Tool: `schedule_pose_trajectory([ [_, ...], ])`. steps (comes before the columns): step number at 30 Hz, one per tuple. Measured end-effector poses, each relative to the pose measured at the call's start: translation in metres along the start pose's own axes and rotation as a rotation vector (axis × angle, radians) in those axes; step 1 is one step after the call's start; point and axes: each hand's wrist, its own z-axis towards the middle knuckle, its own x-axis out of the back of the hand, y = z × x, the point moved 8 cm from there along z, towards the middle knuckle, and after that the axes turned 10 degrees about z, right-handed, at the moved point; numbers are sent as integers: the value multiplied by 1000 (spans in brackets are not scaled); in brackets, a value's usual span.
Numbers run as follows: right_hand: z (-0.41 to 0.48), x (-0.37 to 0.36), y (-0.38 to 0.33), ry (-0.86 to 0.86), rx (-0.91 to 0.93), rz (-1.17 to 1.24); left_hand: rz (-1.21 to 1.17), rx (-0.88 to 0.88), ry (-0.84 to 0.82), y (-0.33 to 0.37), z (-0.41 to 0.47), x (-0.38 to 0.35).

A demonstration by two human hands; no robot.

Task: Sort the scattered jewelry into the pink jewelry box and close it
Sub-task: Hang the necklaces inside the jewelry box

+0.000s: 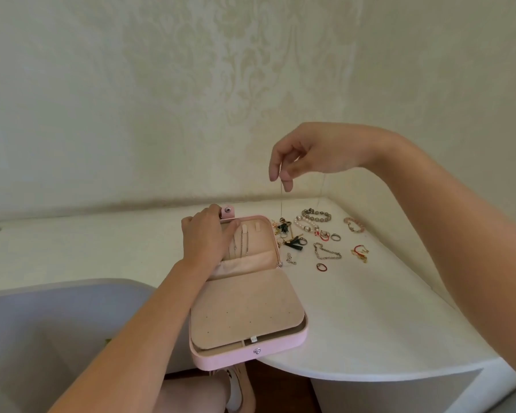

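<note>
The pink jewelry box [280, 341] lies open at 6 o'clock on the white table [370, 308]. My left hand [204, 236] rests straight-fingered on its lid lining. At 12 o'clock my right hand [310, 150] pinches a thin chain [281, 201] between thumb and forefinger, dangling over the scattered jewelry [325, 234] at 2 o'clock.

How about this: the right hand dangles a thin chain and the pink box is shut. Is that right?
No, the pink box is open, with the left hand resting on it, as the head view shows. The right hand does dangle a thin chain.
</note>
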Motion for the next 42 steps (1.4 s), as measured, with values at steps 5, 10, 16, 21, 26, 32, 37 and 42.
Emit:
schedule_pose_trajectory([
  [5, 11, 7, -15, 9, -10, -102, -5, -1, 7, 1, 0, 3],
  [10, 22, 11, -29, 47, 39, -138, -19, 1, -2, 2, 1, 5],
  [16, 36, 3, -28, 23, 44, -126, -11, -10, -3, 5, 0, 10],
  [21, 43, 3, -23, 17, 31, -106, 5, -25, 1, 6, 1, 12],
  [26, 48, 3, -23, 21, 43, -119, 2, -37, 11, 9, 0, 16],
  [32, 52, 2, -16, 21, 38, -147, 9, -39, 1, 11, 1, 13],
  [37, 58, -1, -10, 21, 28, -174, 6, -39, 2, 11, 0, 15],
  [42, 62, -7, -12, 18, 46, -193, 1, -46, 17, 14, -1, 23],
])
